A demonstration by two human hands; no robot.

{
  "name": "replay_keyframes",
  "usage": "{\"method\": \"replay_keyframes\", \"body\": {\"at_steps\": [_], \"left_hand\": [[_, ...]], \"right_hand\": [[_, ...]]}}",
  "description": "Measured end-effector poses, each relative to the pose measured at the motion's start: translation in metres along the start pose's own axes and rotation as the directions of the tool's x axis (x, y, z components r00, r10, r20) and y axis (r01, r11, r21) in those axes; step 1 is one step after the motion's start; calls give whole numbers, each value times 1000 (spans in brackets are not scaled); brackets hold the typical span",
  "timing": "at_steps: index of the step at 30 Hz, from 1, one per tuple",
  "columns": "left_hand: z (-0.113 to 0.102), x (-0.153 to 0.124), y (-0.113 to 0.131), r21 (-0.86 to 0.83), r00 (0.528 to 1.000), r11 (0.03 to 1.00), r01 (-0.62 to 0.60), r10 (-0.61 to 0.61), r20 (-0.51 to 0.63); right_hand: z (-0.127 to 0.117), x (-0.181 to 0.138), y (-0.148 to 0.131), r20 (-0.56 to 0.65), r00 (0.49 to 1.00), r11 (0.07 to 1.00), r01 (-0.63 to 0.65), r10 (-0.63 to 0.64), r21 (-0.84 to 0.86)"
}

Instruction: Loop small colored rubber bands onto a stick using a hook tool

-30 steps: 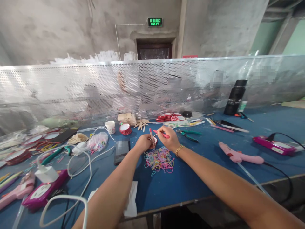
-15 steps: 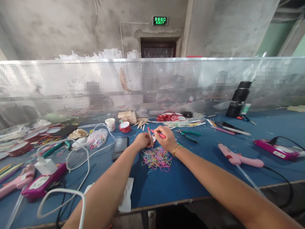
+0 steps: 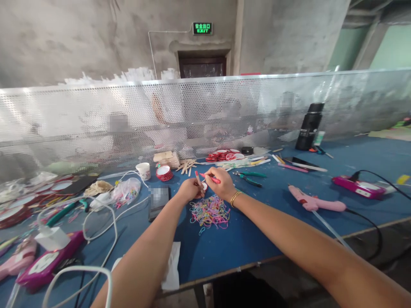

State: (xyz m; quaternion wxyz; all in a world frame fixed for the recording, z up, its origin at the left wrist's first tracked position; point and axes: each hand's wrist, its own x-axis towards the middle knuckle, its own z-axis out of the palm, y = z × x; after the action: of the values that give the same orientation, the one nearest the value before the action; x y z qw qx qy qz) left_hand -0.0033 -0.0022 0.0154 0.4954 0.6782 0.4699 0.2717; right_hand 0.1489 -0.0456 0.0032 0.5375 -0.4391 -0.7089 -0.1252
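My left hand [image 3: 189,190] is closed on a flat wooden craft stick [image 3: 198,178] that stands up from the fingers with a reddish tip. In my right hand [image 3: 223,183] is a pink-red marker pen [image 3: 214,179], its tip pointing left, close to the stick. Whether tip and stick touch is too small to tell. Between the hands shows a small white round piece [image 3: 205,186], partly hidden by fingers. Just below them lies a heap of colourful loop-shaped pins [image 3: 210,212] on the blue table [image 3: 199,261].
Left: a phone [image 3: 159,201], paper cup [image 3: 143,170], white cables and a purple power strip [image 3: 51,259]. Behind: red-rimmed discs [image 3: 164,172] and wooden sticks [image 3: 186,165]. Right: green-handled pliers [image 3: 252,176], a pink glue gun [image 3: 316,202] and a black bottle [image 3: 310,127]. A perforated metal screen [image 3: 202,98] runs behind.
The view has turned to the right, so the table's things sit further left. Both hands keep their hold on the stick and the marker, with little visible movement.
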Motion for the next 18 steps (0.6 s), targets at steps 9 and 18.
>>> {"method": "replay_keyframes", "body": {"at_steps": [9, 18], "left_hand": [[0, 9, -12, -28, 999, 999, -47, 47, 13], [1, 8, -11, -46, 1000, 999, -16, 16, -9]], "right_hand": [[1, -1, -4, 6, 999, 999, 33, -33, 33], [0, -2, 0, -6, 1000, 999, -25, 25, 22]]}}
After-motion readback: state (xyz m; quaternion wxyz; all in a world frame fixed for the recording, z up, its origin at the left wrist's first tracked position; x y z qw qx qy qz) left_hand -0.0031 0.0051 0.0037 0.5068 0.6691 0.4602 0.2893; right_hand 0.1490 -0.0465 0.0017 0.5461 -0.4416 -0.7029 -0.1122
